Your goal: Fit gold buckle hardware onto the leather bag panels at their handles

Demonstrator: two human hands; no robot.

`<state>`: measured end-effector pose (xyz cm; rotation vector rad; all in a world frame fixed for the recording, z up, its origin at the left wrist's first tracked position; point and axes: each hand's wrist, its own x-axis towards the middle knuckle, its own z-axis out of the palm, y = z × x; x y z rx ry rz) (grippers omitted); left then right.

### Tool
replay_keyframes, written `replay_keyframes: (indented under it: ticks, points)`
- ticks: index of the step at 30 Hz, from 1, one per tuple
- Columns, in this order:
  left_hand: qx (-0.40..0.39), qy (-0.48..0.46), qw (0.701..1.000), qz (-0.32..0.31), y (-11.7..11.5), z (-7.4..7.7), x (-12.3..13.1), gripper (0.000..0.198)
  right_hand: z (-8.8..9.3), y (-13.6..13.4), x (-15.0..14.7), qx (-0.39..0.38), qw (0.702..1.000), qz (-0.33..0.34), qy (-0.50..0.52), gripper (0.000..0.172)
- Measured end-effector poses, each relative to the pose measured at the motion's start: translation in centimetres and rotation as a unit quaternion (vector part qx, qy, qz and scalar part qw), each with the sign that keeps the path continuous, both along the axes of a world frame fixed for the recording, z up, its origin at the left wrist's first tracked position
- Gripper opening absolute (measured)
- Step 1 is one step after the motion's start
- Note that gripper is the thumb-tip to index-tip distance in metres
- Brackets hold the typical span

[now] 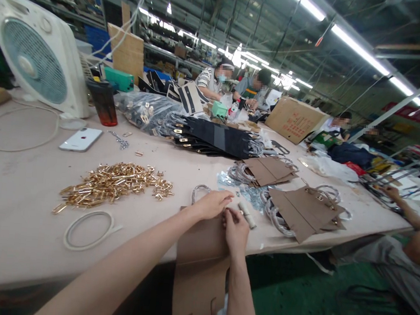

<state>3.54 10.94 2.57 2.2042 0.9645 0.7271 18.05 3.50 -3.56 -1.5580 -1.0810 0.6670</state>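
A brown bag panel point(202, 245) lies over the table's front edge, its lower part hanging down. My left hand point(211, 204) rests across its upper end, fingers stretched to the right and the thumb hidden. Close beside it, my right hand point(236, 228) is closed in a pinch at the panel's top right; whatever sits between the fingertips is too small to make out. A plastic-wrapped handle point(200, 190) loops up behind my left hand. Just right of my fingers lies a pale, short roll-shaped piece point(247, 214).
Left of my hands are a heap of gold metal fittings point(114, 183), a tape roll point(89, 230), a phone point(81, 139), a dark cup point(104, 101) and a fan point(38, 54). Brown bag pieces point(303, 210) lie right; black straps point(215, 137) lie behind. Co-workers sit beyond.
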Motion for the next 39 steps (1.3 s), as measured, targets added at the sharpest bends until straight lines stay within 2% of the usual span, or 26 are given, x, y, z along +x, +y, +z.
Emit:
replay_keyframes:
  ticks: [6, 11, 16, 24, 32, 39]
  points:
    - [0.014, 0.062, 0.991, 0.117, -2.3, -1.2, -3.4, 0.015, 0.2, 0.2, 1.2, -0.013, 0.998, 0.038, 0.042, 0.049]
    - [0.034, 0.205, 0.971, 0.12, -3.4, -1.3, -3.2, 0.059, -0.3, -0.1, 1.4, 0.004, 0.999, 0.045, 0.017, 0.046]
    - [0.018, 0.239, 0.96, 0.145, -2.7, -1.3, -1.7, 0.075, -0.5, -0.3, 1.4, 0.008, 0.998, 0.062, 0.015, 0.045]
    - [0.021, 0.219, 0.97, 0.101, -1.1, -2.1, -1.9, 0.064, -0.3, -0.7, 0.6, 0.013, 0.999, 0.049, -0.015, 0.039]
    - [0.042, 0.2, 0.975, 0.092, -1.1, -2.3, -2.3, 0.059, 0.0, -0.8, 0.1, 0.018, 0.999, 0.016, -0.027, 0.038]
    - [0.05, 0.2, 0.975, 0.078, -1.1, -2.8, -2.4, 0.06, -0.2, -0.7, 0.0, 0.019, 0.999, 0.023, -0.035, 0.037]
